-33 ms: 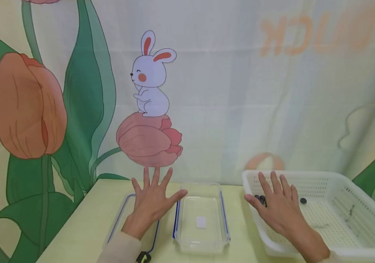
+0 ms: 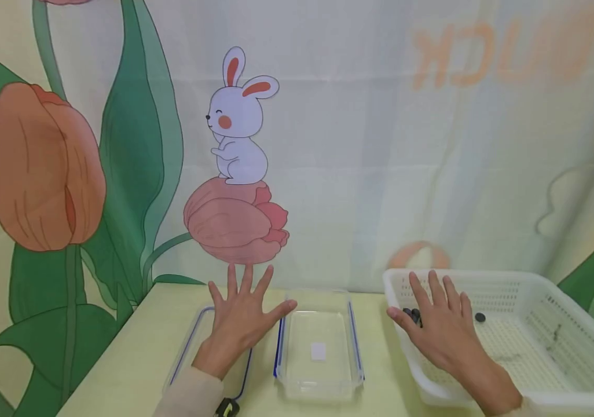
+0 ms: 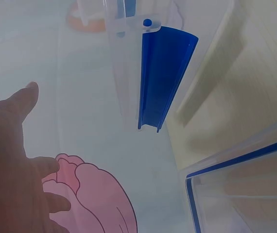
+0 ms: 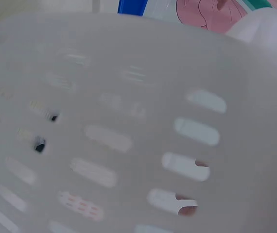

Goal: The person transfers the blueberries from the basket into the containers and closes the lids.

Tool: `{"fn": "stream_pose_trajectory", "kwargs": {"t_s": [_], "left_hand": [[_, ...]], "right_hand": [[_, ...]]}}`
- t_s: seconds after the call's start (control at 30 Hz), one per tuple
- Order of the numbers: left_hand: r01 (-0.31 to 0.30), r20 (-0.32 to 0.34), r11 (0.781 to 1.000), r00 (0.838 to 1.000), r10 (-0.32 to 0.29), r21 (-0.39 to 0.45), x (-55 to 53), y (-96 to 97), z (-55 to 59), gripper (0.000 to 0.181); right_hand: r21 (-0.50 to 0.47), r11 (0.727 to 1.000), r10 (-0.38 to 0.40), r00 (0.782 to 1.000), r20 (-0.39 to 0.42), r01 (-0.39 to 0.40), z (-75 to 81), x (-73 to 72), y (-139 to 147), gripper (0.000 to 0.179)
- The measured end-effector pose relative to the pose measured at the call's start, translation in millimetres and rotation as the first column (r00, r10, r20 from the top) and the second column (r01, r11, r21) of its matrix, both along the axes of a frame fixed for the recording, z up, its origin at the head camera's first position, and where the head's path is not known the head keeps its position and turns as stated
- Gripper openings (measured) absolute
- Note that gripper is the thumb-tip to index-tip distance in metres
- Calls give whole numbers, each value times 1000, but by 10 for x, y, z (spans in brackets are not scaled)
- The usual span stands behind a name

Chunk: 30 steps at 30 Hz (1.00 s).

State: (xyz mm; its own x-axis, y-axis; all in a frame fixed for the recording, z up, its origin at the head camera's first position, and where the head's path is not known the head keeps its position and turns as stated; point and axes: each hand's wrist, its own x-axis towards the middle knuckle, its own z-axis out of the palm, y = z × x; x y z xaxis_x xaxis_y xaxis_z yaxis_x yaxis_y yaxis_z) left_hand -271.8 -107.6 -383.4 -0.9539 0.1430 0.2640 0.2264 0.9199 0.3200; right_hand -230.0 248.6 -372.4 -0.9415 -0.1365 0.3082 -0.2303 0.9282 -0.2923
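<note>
My left hand [image 2: 239, 324] is held palm down with fingers spread, over a clear lid [image 2: 235, 376] edged with a blue seal. Its thumb points toward a clear plastic box [image 2: 320, 327] with blue side latches, which has a small white label inside. In the left wrist view, a blue latch [image 3: 165, 77] hangs down beside the hand. My right hand [image 2: 443, 330], fingers extended, overlaps the left side of a white slotted basket [image 2: 526, 359]. Small dark round pieces [image 2: 480, 318] lie in that basket, several partly hidden behind this hand. Neither hand holds anything.
A pale yellow tabletop [image 2: 114, 370] carries everything. Behind it hangs a curtain [image 2: 338, 145] printed with tulips and a rabbit. A small black and yellow object [image 2: 228, 408] shows at the bottom edge near the left sleeve. The basket wall [image 4: 143, 121] fills the right wrist view.
</note>
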Motion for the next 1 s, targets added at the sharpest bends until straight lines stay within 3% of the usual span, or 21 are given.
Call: {"fn": "stream_pose_trajectory", "kwargs": {"t_s": [0.5, 1.0], "left_hand": [[-21, -1, 1000, 1000, 21, -14, 12, 8, -11, 97], [-17, -10, 1000, 1000, 17, -17, 42, -15, 39, 97]], "right_hand": [[3, 1000, 18, 1000, -12, -18, -16, -7, 16, 91], [8, 1000, 27, 1000, -9, -26, 95, 18, 140, 91]]}}
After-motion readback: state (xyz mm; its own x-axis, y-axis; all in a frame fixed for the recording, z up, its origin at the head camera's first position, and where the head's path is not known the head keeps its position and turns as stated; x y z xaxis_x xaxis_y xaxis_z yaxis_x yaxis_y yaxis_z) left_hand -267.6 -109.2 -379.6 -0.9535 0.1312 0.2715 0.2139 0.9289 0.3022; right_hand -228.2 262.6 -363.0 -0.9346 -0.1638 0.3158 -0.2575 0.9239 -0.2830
